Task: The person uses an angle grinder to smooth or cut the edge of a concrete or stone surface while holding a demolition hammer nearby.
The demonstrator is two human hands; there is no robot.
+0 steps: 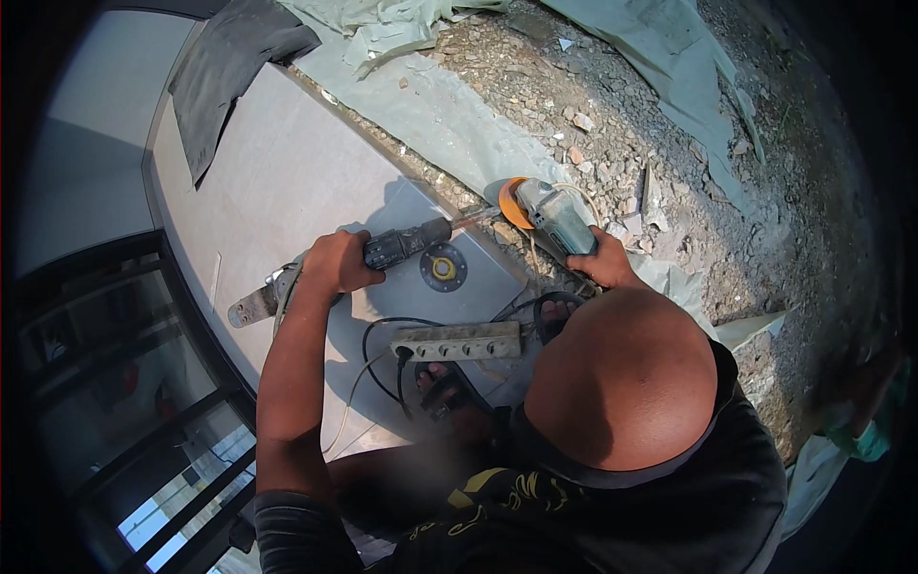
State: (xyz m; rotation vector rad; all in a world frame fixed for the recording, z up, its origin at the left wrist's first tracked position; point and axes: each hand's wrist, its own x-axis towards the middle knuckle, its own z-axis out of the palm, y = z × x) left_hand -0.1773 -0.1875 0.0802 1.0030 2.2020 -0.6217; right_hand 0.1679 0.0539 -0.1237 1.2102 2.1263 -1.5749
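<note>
1. The drill (406, 244) lies level over the grey slab (287, 172), near its right edge, its bit pointing toward the gravel (622, 124).
2. The left hand (337, 263) is clenched around the drill's grip.
3. The right hand (601, 260) grasps the grinder (550, 215), which sits just past the slab's right edge; its orange disc (512, 203) is close to the drill's tip.
4. A round disc with a yellow centre (444, 268) lies on the slab under the drill.
5. A power strip (457, 341) lies near the slab's lower edge, with a black cable (378, 335) beside it.
</note>
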